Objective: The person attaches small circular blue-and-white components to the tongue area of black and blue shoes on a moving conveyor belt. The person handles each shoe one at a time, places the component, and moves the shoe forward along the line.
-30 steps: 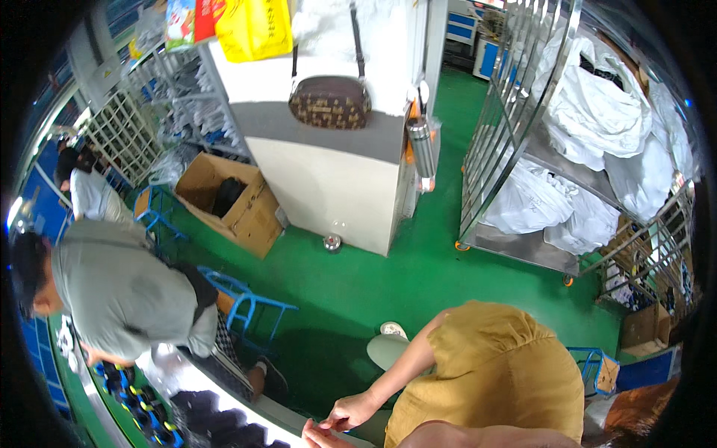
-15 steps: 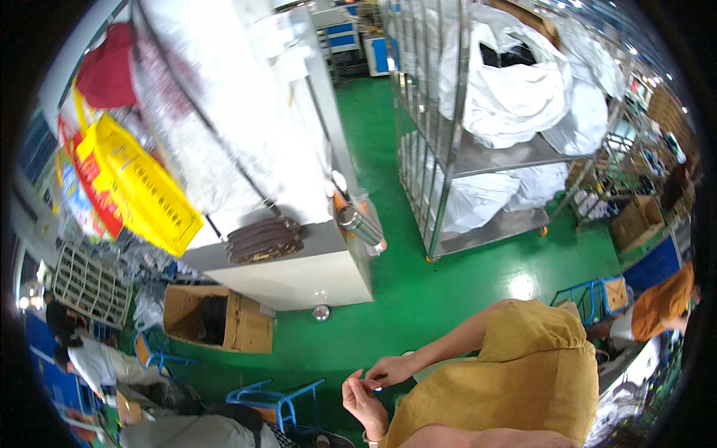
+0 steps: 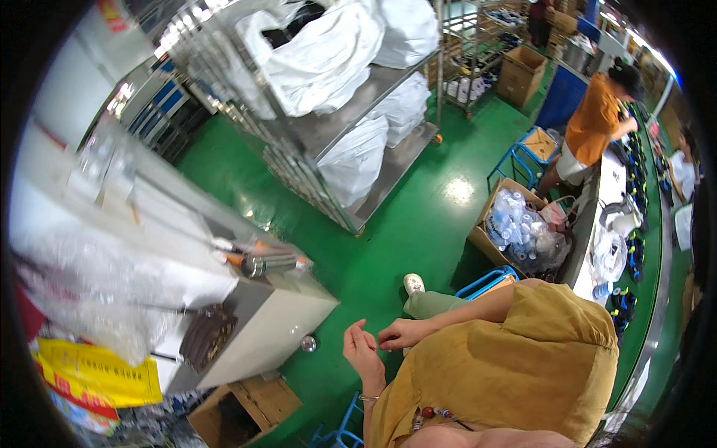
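Note:
Both my hands are raised in front of my mustard-yellow top, a small gap between them. My left hand [image 3: 361, 351], with a bracelet at its wrist, has its fingers loosely bent and partly apart; nothing shows in it. Just to its right, my right hand [image 3: 403, 334] has its fingers curled together and pointing toward the left one. Whatever they may hold is hidden or too small to name. Below them, a beaded string [image 3: 433, 413] lies against my top. One of my shoes [image 3: 413, 284] shows on the green floor beyond the hands.
A wheeled metal rack [image 3: 336, 127] holds white sacks ahead. At left stands a white cabinet [image 3: 276, 328] with a yellow bag [image 3: 97, 369] beside it. An open carton of plastic bottles [image 3: 515, 231], blue stools [image 3: 515, 164] and a conveyor line [image 3: 650, 246] with a co-worker [image 3: 590, 127] are on the right.
My view has turned right, bringing the conveyor, the bottle carton and the co-worker further in. My hands, touching at the fingertips before, are now slightly apart.

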A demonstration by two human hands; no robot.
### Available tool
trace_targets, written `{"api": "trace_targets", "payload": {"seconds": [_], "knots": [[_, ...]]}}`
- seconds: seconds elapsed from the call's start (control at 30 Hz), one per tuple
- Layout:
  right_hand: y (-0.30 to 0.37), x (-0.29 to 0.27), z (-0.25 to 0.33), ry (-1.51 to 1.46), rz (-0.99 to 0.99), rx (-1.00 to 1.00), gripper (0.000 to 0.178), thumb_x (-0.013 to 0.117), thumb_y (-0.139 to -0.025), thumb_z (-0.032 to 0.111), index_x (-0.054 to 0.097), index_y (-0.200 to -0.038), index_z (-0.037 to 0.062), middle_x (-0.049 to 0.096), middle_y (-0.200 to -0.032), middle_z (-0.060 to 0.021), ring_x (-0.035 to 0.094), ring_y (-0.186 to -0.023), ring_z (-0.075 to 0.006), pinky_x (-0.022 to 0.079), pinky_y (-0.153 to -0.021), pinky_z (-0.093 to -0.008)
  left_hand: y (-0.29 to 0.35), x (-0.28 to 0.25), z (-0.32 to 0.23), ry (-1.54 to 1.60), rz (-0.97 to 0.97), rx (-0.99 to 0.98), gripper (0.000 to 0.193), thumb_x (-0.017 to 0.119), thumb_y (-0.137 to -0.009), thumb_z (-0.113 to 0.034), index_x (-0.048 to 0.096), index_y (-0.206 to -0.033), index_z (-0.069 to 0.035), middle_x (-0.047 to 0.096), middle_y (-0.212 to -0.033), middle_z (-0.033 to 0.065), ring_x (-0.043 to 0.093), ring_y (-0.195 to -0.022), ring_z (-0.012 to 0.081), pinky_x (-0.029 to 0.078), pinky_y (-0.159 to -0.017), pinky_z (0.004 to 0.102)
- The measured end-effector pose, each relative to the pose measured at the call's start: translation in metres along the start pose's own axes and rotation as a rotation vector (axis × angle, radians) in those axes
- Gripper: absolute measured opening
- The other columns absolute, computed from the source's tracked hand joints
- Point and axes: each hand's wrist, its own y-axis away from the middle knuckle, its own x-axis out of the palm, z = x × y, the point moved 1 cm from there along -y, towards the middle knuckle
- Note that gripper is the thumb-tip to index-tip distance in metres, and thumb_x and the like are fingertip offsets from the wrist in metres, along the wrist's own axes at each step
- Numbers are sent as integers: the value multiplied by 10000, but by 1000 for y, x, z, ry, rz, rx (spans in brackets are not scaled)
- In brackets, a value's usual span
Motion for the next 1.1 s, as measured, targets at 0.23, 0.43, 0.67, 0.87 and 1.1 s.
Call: {"api": "trace_targets", "payload": {"seconds": [0.23, 0.43, 0.67, 0.87, 1.1], "knots": [[5, -120, -12, -203, -220, 128, 296, 537, -956, 319, 624, -1021, 43, 648, -794, -60, 594, -685, -137, 489, -612, -292, -89, 92, -4, -164, 146, -19, 253, 441, -1007, -212, 583, -954, -10, 405, -558, -37, 333, -483, 33, 242, -434, 196], [9, -265, -36, -350, -385, 158, 280, 553, -950, 312, 638, -1040, 61, 630, -787, -20, 550, -665, -83, 462, -586, -249, -194, 222, 17, -289, 274, -72, 254, 457, -1003, -212, 605, -961, -11, 419, -577, -39, 362, -504, 34, 274, -451, 203], [65, -436, -71, -385, -796, 230, 219, 578, -934, 234, 648, -957, 28, 611, -724, -5, 514, -590, -63, 422, -523, -223, -293, 386, 58, -335, 544, -91, 276, 447, -1009, -224, 616, -987, -6, 425, -581, -43, 370, -508, 32, 293, -454, 212], [113, -560, -114, -489, -1138, 218, 182, 591, -919, 198, 654, -915, 27, 597, -695, -15, 495, -549, -62, 397, -489, -209, -372, 501, 112, -432, 681, -177, 283, 448, -1007, -231, 616, -962, -8, 406, -572, -47, 361, -510, 30, 287, -463, 208], [187, -725, -174, -504, -1479, 237, 158, 571, -923, 158, 629, -873, 20, 556, -632, -13, 449, -466, -57, 343, -403, -203, -475, 685, 170, -423, 812, 2, 260, 489, -993, -241, 623, -943, -24, 405, -589, -39, 356, -533, 34, 305, -483, 221]]}}
